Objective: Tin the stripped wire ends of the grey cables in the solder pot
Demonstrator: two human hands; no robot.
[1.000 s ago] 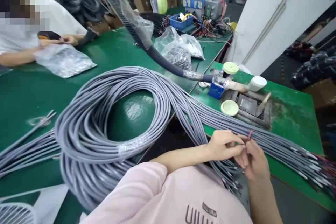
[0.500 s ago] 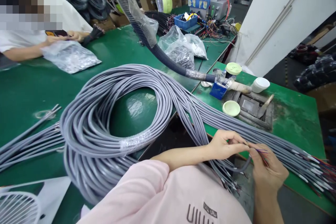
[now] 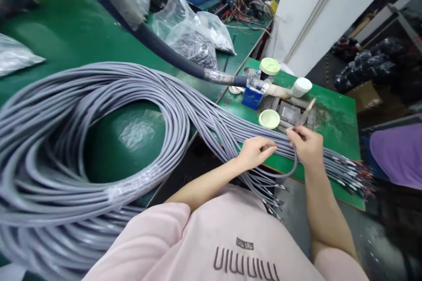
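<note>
My right hand (image 3: 306, 142) is closed on the end of one grey cable (image 3: 293, 164), which curves down from its fingertips toward the lower cable ends. Apart from it, my left hand (image 3: 258, 153) hovers above the cable bundle with thumb and fingertips close together; anything between them is too small to make out. A large coil of grey cables (image 3: 174, 118) lies to the left, bound with clear film. Its long run passes beyond both hands to stripped ends with coloured wires (image 3: 361, 173) at the right.
A dark hose (image 3: 165, 55) crosses above the table to a blue box (image 3: 252, 97). Near it are a soldering pot (image 3: 290, 113), a pale green dish (image 3: 269, 119) and a white cup (image 3: 301, 87). Plastic bags (image 3: 194, 44) lie behind. Purple cloth (image 3: 398, 153) shows at right.
The view has shifted right and down. My hands have separated; my right hand has moved forward with the cable end, toward the soldering pot. The other person is out of view.
</note>
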